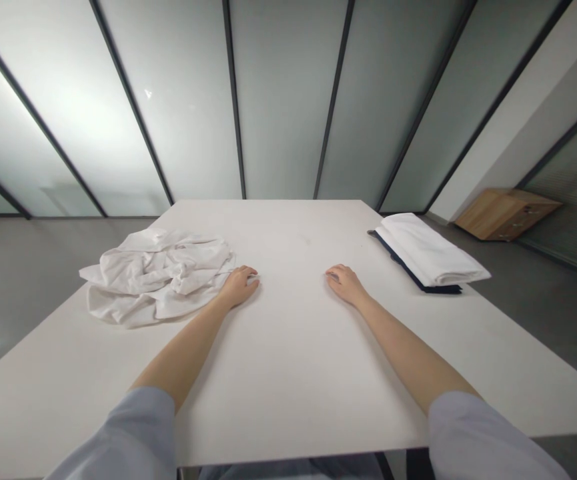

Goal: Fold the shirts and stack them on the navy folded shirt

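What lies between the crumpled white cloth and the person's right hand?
In the head view, the left hand, at the crumpled cloth's edge, then bare white tabletop.

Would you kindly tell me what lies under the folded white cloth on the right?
A dark navy cloth shows along the left and near edges of the folded white cloth; the rest beneath is covered and cannot be seen.

Frosted glass panels (pixel 288 100) with dark metal-like frames (pixel 235 100) stand beyond the white tabletop (pixel 288 373). A brown wooden cabinet (pixel 505 213) sits on the grey floor (pixel 543 287).
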A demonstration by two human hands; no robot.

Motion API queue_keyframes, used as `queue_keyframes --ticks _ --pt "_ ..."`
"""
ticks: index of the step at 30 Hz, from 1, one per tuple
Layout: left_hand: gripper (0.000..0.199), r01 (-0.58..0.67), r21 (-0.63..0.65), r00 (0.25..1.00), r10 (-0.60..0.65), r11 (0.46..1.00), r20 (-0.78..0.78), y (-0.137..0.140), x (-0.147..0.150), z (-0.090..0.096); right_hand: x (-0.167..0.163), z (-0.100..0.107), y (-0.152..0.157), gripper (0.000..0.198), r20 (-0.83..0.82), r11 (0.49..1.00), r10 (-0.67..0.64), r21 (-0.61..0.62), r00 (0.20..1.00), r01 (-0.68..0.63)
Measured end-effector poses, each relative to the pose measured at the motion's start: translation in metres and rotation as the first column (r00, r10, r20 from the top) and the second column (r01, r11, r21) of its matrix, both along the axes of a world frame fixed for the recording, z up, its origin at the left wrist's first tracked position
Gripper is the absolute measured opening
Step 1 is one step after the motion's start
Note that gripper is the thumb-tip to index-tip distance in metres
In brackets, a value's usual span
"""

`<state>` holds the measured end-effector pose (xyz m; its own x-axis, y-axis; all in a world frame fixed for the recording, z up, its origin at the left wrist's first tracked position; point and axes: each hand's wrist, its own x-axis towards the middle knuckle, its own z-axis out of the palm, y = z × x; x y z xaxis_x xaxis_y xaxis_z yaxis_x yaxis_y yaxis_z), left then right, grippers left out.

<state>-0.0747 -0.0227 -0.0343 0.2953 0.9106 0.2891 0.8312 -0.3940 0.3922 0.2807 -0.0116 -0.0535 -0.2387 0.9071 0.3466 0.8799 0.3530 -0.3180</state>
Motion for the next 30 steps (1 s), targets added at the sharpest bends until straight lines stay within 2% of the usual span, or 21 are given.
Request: queue_keyframes --ticks 11,18,30 --pt "0.027 -0.03 0.004 0.999 0.03 1.0 -0.012 -0.003 0.001 0.0 -0.003 0.003 -0.006 0.021 -0.011 1.0 -0.02 -0.016 1.0 0.019" --pt "0.025 -0.006 0.055 0.997 0.01 0.998 -0.081 -0.002 0.003 -0.001 -0.008 0.007 -0.01 0.021 0.025 0.998 -0.049 -0.043 0.998 0.05" --pt "0.023 0.008 0.064 0.997 -0.003 0.998 -0.081 -0.003 0.0 0.0 -0.013 0.01 -0.012 0.022 0.079 0.996 -0.072 -0.047 0.994 0.076"
